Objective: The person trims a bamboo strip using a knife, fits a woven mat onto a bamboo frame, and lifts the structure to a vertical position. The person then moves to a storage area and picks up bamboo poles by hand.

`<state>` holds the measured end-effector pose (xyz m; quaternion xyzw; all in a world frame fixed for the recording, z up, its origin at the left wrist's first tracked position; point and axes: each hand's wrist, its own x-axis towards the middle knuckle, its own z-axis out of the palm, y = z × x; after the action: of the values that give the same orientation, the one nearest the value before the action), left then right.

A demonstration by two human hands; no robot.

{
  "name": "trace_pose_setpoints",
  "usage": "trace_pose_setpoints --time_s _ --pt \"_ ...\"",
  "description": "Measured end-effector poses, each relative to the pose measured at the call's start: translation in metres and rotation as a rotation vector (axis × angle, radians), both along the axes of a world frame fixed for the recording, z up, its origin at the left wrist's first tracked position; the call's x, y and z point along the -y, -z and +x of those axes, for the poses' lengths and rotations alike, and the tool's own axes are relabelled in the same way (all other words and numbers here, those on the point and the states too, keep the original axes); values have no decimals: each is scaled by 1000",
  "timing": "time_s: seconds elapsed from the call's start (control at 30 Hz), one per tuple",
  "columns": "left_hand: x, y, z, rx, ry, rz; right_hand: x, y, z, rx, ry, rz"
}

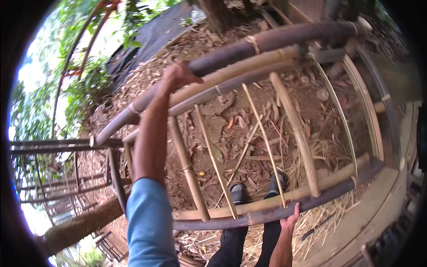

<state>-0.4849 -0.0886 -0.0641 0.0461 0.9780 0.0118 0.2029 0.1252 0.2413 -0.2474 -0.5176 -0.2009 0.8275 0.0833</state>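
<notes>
A bamboo frame (291, 133) stretches across the middle of the view, made of dark and pale poles joined by crosswise slats. My left hand (180, 74) reaches over it and is closed around the long dark upper pole (213, 61). A pale bamboo pole (240, 66) runs just below that one. At the near side my right hand (290, 217) grips the dark lower rail (267, 216) from underneath, thumb up; most of its fingers are hidden. Thin ties (252, 42) bind the poles at several points.
Dry leaves and wood scraps cover the brown ground (222, 147). A dark sheet (147, 38) lies at the far left. Bamboo racks (66, 191) and a thick log (84, 222) stand on the left. A dark-handled tool (318, 227) rests on straw at the right, near a wooden board (369, 213).
</notes>
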Motion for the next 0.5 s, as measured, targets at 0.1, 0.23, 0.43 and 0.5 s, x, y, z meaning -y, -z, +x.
trace_pose_setpoints --time_s 0.1,0.23,0.43,0.5 --pt "43 10 -22 20 10 -58 4 -9 -17 115 37 -57" --pt "30 3 -5 -164 50 68 10 -7 -30 129 49 25" --pt "91 -34 4 -84 25 52 48 -44 -29 202 22 74" --pt "134 -39 23 -274 -5 -38 83 -51 -18 234 -12 106"
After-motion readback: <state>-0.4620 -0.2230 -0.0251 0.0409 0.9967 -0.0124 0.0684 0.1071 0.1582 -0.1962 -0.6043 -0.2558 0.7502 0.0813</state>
